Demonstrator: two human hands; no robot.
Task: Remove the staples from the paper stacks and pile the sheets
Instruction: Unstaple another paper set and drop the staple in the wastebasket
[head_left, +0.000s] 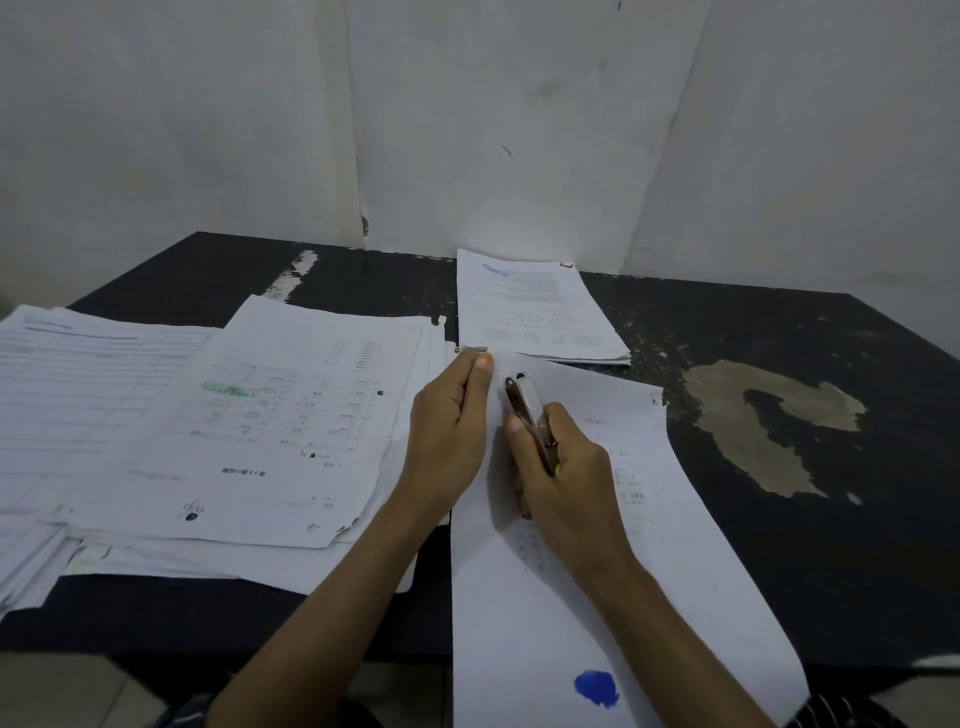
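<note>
My left hand (452, 431) pinches the top left corner of the white paper stack (675, 545), thumb pressed against curled fingers. My right hand (563, 467) is curled round one slim, shiny metal staple tool (527, 408), held over the stack's upper part with its nose pointing toward that corner. The stack is thin, smooth and long, faintly printed, with one blue blot (596, 688) near its close end, which overhangs the bench edge.

I count three lots of paper: this stack, a neat squared pile (535, 312) just beyond it, and a loose, overlapping spread of printed sheets (260, 426) left of it, some corners frayed. All lie on the black bench (805, 582), its coating scuffed, with one bare tan patch (727, 431) right of the stack.
</note>
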